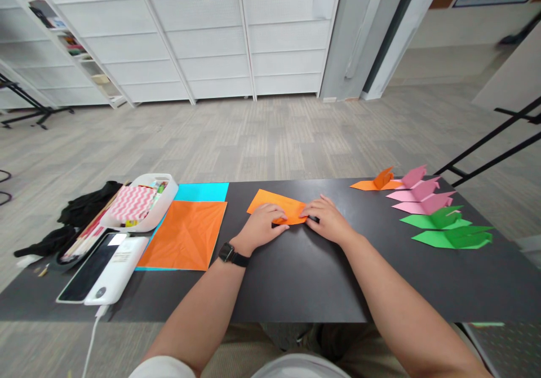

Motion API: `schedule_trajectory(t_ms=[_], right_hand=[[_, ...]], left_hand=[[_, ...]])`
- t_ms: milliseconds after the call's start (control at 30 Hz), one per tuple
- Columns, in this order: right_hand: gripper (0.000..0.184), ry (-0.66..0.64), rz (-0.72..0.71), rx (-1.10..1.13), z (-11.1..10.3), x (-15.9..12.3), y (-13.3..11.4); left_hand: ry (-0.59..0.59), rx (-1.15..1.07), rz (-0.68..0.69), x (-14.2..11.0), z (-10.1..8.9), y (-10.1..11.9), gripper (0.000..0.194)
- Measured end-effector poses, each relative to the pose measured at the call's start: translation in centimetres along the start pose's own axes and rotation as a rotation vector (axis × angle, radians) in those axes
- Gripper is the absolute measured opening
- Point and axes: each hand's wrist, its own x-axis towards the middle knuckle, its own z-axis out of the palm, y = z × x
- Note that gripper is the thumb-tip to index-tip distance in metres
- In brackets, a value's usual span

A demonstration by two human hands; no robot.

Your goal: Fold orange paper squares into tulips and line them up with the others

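Head view: hands [264,224] [327,220] touch smooth, folded paper [273,199].

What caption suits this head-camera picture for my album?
Left hand and right hand on orange paper at a dark table, a row of origami birds to the right.

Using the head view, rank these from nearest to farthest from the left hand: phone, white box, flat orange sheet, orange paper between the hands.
1. Orange paper: touching the left hand.
2. Flat orange sheet: to the hand's left.
3. White box: farther left, just beyond the sheet.
4. Phone: farthest left, closer to the person's side.
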Motion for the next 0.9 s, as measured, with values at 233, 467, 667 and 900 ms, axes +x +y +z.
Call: schedule_trajectory(t_ms=[233, 467, 667, 900], right_hand=[[0.019, 0.000, -0.007, 0.010, -0.3, -0.1, 0.1], [0.031, 0.030, 0.030, -0.002, 0.1, -0.3, 0.9], [0.033, 0.034, 0.039, -0.018, 0.4, -0.4, 1.3], [0.033, 0.049, 0.041, -0.027, 0.4, -0.6, 1.7]], left_hand=[[0.036, 0.009, -0.033, -0.1, 0.0, -0.2, 0.020], [0.005, 0.016, -0.034, 0.0, 0.0, 0.0, 0.015], [-0.010, 0.038, -0.019, -0.1, -0.1, -0.4, 0.019], [0.026, 0.009, -0.008, -0.2, 0.2, -0.9, 0.019]])
